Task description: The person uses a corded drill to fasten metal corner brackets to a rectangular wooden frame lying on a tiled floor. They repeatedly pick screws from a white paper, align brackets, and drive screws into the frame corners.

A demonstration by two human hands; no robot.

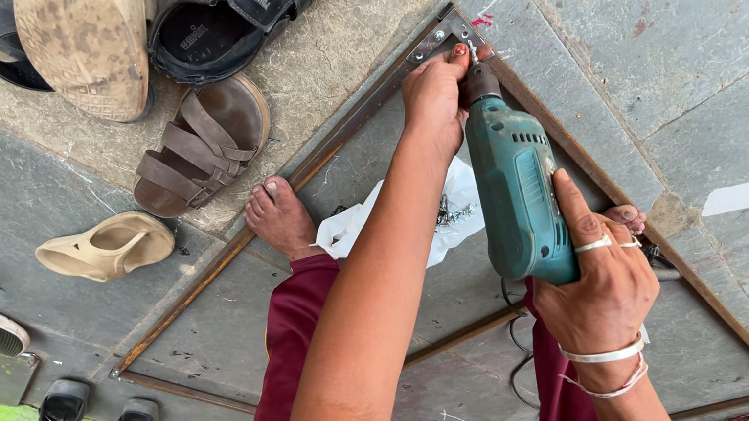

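While the right hand (603,280) wraps the green drill (519,204), the left hand (434,93) pinches its chuck at the metal frame (326,153) corner. A white bag of screws (425,218) lies just left, near a bare foot (280,217).

Green power drill (518,194), bit-down on metal frame corner (445,35)

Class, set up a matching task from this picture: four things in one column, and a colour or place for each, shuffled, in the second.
1. power drill
2. plastic bag
3. left hand
4. strappy sandal

a. brown
b. at the corner of the metal frame
c. teal green
d. white, lying inside the frame

Pairs: 1-c, 2-d, 3-b, 4-a
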